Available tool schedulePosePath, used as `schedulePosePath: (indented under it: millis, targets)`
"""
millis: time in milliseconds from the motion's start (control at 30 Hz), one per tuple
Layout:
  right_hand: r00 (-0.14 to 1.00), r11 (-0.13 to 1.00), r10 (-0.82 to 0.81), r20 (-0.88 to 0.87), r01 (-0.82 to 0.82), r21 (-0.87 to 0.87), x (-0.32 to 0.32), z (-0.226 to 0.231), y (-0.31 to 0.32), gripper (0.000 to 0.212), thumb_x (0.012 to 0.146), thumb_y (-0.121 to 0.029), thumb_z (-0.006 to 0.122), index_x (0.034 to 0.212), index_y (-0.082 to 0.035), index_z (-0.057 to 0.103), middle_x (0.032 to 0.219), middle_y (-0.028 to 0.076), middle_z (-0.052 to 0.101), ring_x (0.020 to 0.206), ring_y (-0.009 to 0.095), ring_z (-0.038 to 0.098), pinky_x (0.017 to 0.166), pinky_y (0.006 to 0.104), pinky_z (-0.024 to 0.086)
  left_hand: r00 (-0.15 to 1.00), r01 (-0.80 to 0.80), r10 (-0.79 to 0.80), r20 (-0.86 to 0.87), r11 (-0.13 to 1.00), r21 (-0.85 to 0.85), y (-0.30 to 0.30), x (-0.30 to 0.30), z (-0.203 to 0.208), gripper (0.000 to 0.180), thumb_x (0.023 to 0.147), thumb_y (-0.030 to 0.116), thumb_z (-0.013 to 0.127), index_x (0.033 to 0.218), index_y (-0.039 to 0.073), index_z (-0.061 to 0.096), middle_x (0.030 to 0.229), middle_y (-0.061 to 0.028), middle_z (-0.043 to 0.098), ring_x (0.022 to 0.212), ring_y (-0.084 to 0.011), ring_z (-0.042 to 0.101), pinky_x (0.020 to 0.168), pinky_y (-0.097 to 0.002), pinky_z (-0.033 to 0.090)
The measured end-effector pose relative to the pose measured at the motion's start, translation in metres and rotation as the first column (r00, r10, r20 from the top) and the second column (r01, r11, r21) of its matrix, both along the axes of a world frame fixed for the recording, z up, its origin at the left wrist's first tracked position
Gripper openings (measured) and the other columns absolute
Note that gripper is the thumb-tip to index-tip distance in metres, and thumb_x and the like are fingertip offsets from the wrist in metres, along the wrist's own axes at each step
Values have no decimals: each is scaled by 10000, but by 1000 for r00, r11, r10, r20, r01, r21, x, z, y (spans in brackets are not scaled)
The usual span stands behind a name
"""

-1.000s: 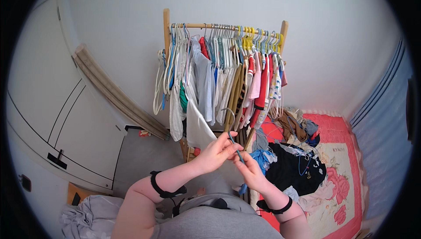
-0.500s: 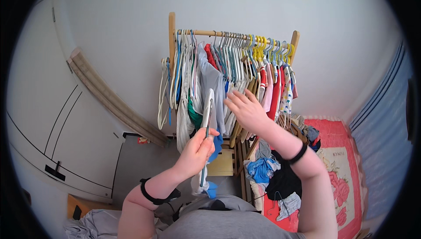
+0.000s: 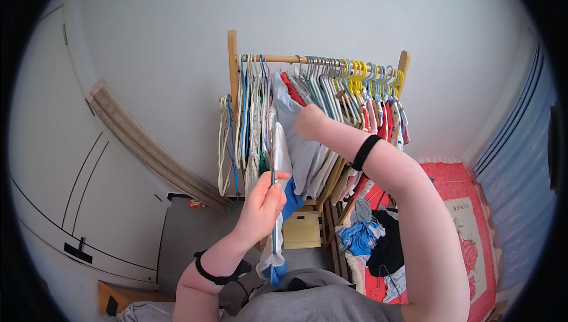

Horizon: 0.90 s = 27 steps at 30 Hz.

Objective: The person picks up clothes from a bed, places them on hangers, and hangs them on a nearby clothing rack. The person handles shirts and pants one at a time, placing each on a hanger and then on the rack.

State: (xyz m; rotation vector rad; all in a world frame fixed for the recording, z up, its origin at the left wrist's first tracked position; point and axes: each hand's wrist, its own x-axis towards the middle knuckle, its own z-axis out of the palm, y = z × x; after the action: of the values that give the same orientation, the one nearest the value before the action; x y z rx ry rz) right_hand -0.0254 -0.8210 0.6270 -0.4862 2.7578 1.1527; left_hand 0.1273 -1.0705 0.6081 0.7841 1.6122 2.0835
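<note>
While the left hand (image 3: pixel 263 204) pinches a soft, light white garment on its thin hanger (image 3: pixel 273 174), the right hand (image 3: pixel 310 122), grip unclear, parts clothes on the far wooden rail (image 3: pixel 284 59)

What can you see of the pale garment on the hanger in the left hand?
The pale, thin-looking garment on a hanger hangs limp and near vertical, just in front of the wooden clothes rack. Its lower end bunches around something blue. The left hand pinches it mid-length; the right hand reaches among the hung clothes beside its top. Whether the hook sits on the rail is unclear.
</note>
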Motion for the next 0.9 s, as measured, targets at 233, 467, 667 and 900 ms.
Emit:
schedulePosePath:
  millis: [233, 467, 667, 900]
  targets:
    - [977, 997, -74, -199, 66, -46, -23, -28, 35, 168, 810, -160, 586, 827, -126, 749, 883, 45, 718, 818, 199, 696, 627, 342, 525, 998, -56, 56, -7, 998, 37, 54, -61, 22, 260, 1018, 159, 374, 1212, 21, 479, 636, 57, 342, 539, -36, 300, 483, -213, 255]
    - [910, 970, 144, -389, -208, -128, -20, -49, 56, 593, 874, -155, 514, 1429, -48, 334, 1259, 174, 576, 844, 291, 687, 646, 355, 563, 988, -154, 154, 8, 988, 6, 93, -122, 14, 258, 1013, 170, 384, 1194, 34, 509, 650, 53, 369, 539, -44, 314, 489, -217, 268]
    - [876, 968, 60, -479, -169, -187, -12, -39, 39, 531, 838, -136, 549, 1344, 2, 464, 1365, 207, 499, 947, 323, 660, 592, 335, 567, 923, -369, 362, -134, 929, -36, 97, -153, -19, 247, 1002, 177, 407, 1166, 34, 524, 686, 39, 453, 560, -47, 372, 500, -220, 309]
    - [957, 970, -193, -216, 153, -188, -32, -29, 13, 233, 813, -150, 587, 958, -44, 736, 1034, 127, 693, 810, 238, 693, 550, 327, 530, 876, -421, 358, -324, 894, -153, 82, -163, -24, 273, 975, 152, 402, 1156, 3, 540, 720, -50, 562, 655, -134, 536, 634, -290, 444]
